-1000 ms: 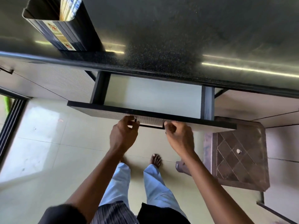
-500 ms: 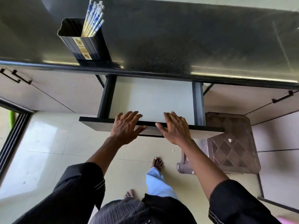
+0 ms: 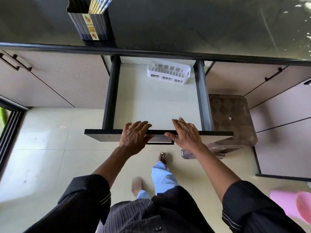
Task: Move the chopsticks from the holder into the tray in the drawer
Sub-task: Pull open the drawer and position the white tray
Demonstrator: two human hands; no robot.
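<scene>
A dark ribbed holder (image 3: 91, 25) stands on the black countertop (image 3: 185, 27) at the upper left, with a bundle of blue-and-white chopsticks (image 3: 98, 4) sticking out of it. Below the counter the drawer (image 3: 111, 98) is pulled far out. A white slotted tray (image 3: 169, 73) sits at the drawer's back right, partly under the counter edge. My left hand (image 3: 135, 135) and my right hand (image 3: 186, 133) hover over the drawer's front panel, fingers spread, holding nothing.
A brown plastic stool (image 3: 232, 118) stands right beside the drawer's right side. Closed cabinet doors with black handles (image 3: 16, 62) flank the drawer. A pink object (image 3: 296, 206) lies on the tiled floor at the lower right. My feet are below the drawer front.
The drawer has slid much farther out, and the white tray at its back has come into view. Both hands let go of the front handle and opened.
</scene>
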